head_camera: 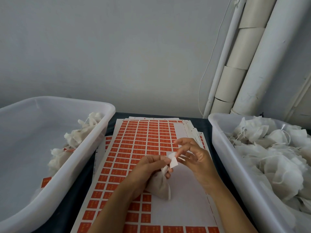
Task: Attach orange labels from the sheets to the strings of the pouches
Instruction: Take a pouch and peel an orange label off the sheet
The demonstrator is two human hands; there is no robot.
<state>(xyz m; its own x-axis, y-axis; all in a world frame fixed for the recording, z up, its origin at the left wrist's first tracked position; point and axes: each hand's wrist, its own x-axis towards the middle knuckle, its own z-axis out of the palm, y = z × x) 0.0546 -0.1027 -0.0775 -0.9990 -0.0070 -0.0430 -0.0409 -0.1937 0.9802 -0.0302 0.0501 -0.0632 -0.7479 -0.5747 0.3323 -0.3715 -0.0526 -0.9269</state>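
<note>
Left hand [151, 163] grasping a cloth pouch [159, 184] by its neck, body hanging below the fingers; right hand [193, 155] pinching a folded label [173, 159] between both hands' fingertips, above the label sheet [134, 143].

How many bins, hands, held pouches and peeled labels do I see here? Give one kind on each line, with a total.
White plastic bins: 2 (left bin, right bin)
Hands: 2 (left hand, right hand)
Held pouch: 1
Peeled label: 1
Total: 6

2 bare forearms, hands [151, 165] seemingly ringless, sleeveless
</note>
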